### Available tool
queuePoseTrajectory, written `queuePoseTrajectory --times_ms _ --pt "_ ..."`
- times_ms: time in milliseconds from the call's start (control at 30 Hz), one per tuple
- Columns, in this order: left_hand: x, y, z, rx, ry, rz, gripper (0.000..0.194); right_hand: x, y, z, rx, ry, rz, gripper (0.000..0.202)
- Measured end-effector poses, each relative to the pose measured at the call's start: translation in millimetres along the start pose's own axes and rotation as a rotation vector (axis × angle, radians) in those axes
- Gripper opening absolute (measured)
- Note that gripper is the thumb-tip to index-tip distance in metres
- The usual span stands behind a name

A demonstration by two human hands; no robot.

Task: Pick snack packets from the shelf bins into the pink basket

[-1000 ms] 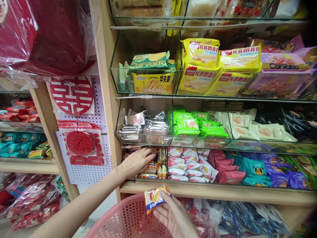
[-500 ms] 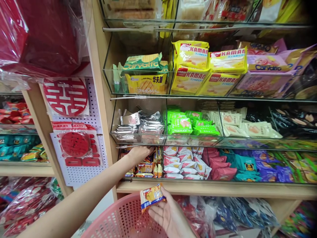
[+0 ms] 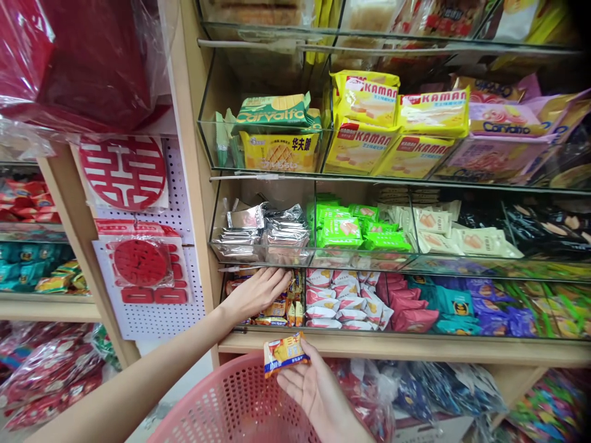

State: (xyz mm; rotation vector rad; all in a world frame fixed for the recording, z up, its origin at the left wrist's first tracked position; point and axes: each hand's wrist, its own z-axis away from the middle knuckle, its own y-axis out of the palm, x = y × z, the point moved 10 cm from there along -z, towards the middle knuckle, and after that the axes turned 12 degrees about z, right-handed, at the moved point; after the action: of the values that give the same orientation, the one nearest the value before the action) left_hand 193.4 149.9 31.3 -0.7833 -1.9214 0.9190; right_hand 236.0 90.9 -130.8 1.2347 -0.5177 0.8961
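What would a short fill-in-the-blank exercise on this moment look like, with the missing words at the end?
1. The right hand holds a wrapped snack near the rim of a basket whose colour is ____.
2. The left hand reaches to orange packets, to the ____ of the white-and-pink packets.
3. One row up, the packets directly right of the silver packets are bright ____.
4. Red capitals across the large yellow packs read ____.

Missing words: pink; left; green; KAMAN.
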Motion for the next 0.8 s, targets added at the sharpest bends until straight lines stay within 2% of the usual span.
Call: queuePoseTrajectory --times_ms 167,267,367,433,500,600,800 --pt "-5 -8.0 9 -0.046 0.057 0.059 0.044 2 5 -2 0.004 -0.006 0.017 0.071" --pt "-18 -19.5 19 -0.069 0.067 0.100 0.045 4 7 -1 0.008 -0.003 0.016 0.069" --pt "-33 -29.7 35 -0.079 -0.028 0.253 0.044 5 9 2 0.012 -0.016 -0.002 0.067" --pt "-35 -24.3 50 -0.038 -0.190 0.435 0.048 4 10 3 0.006 -0.018 -0.015 0.065" --pt "-42 -12.0 64 0.036 -0.292 0.552 0.053 1 12 4 0.012 -0.019 -0.023 0.064" --pt "-49 2.1 78 0.105 -0.355 0.638 0.056 -5 18 6 0.025 -0.018 -0.026 0.064" --pt "-50 11.0 86 0.112 -0.435 0.792 0.058 -22 25 12 0.008 0.024 -0.018 0.056"
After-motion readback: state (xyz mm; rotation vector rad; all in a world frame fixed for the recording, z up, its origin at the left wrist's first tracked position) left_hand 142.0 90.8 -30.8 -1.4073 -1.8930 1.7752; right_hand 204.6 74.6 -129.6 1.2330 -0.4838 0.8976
